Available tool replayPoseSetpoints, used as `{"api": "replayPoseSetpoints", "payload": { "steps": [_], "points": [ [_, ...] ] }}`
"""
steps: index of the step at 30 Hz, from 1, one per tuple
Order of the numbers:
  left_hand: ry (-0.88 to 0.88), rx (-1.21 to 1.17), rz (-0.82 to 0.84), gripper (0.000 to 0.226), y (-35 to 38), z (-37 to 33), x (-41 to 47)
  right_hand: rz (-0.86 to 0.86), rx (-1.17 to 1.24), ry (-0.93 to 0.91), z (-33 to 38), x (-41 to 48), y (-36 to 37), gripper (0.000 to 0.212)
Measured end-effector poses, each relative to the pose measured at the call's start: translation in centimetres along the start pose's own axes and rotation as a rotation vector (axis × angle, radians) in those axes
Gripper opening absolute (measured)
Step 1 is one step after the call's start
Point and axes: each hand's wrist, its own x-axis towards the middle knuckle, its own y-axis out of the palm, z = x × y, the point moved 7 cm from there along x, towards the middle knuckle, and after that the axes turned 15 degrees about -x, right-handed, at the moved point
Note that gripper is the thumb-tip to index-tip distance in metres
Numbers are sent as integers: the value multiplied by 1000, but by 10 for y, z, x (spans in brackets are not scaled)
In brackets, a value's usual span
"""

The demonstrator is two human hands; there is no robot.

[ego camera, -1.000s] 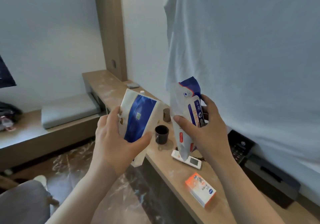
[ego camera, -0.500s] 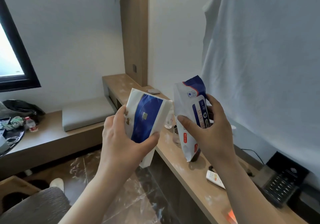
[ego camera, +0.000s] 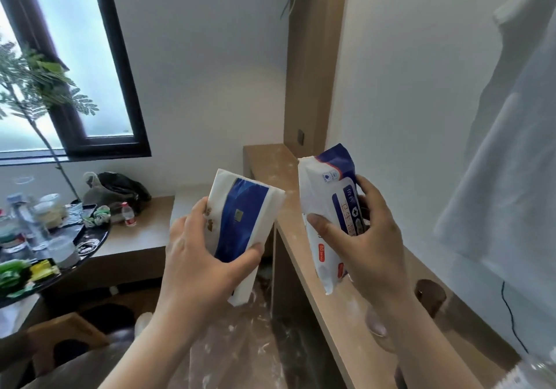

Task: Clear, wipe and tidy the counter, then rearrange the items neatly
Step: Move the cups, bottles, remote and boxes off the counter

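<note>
My left hand [ego camera: 198, 256] grips a white and blue tissue pack [ego camera: 243, 223] in the air, off the counter's front edge. My right hand [ego camera: 364, 247] grips a white wet-wipe pack [ego camera: 328, 208] with blue and red print, held upright above the long wooden counter [ego camera: 346, 313]. The two packs sit side by side, a small gap apart. A dark cup [ego camera: 430, 295] stands on the counter behind my right wrist. Part of a clear glass [ego camera: 376, 325] shows under my right forearm.
A white cloth [ego camera: 511, 163] hangs on the right wall above the counter. At the left a round dark table [ego camera: 87, 247] is crowded with bottles and food boxes. A low bench [ego camera: 144, 232] under the window holds a black bag [ego camera: 120, 187] and a small bottle [ego camera: 129, 214].
The view has swung left and up, so the window and cluttered table have come in and the remote, orange box and phone have gone out. Both hands still hold their packs.
</note>
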Motion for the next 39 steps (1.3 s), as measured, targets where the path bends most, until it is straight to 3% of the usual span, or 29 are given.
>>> {"api": "replayPoseSetpoints", "payload": {
  "steps": [13, 27, 39],
  "points": [
    [-66, 50, -105, 96, -5, 106, 148, 68, 8, -57, -20, 134, 151, 91],
    [-110, 54, -75, 98, -35, 220, 343, 149, 14, 39, -4, 271, 334, 95],
    [-152, 160, -163, 94, -40, 320, 522, 218, 92, 34, -21, 416, 501, 88]
  ]
}}
